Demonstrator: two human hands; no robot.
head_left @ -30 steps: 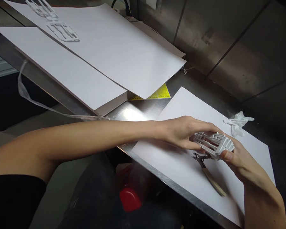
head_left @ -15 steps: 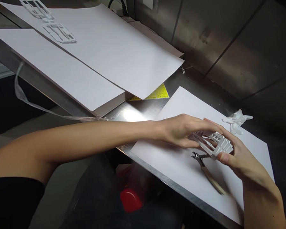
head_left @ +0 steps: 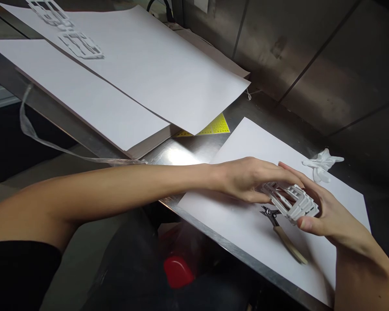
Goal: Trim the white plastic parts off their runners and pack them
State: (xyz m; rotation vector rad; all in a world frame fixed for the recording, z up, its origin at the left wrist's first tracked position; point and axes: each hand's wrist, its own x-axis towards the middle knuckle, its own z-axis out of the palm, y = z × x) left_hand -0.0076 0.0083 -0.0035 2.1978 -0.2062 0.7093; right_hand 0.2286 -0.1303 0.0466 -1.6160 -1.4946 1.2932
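Between my two hands is a stack of white plastic frames [head_left: 294, 203], thin openwork pieces lying one against another. My left hand [head_left: 251, 179] grips the stack from its left side, thumb below and fingers over the top. On the right side my right hand [head_left: 326, 211] holds it, the thumb at the near lower edge; its far fingers are partly hidden. Just below the stack, a pair of nippers [head_left: 287, 242] with pale handles lies on a white sheet [head_left: 233, 229], jaws pointing away from me.
More white plastic frames [head_left: 81, 45] rest on a large white sheet [head_left: 155, 65] atop a paper stack at the left. A yellow printed sheet [head_left: 218, 125] pokes out beneath. A crumpled white glove [head_left: 324, 162] lies by the metal wall [head_left: 311, 56]. Something red [head_left: 178, 272] sits below the table edge.
The stack of white frames has shifted slightly down and right and tilted a little in my hands. My right hand has moved slightly with it; the nippers have stayed put.
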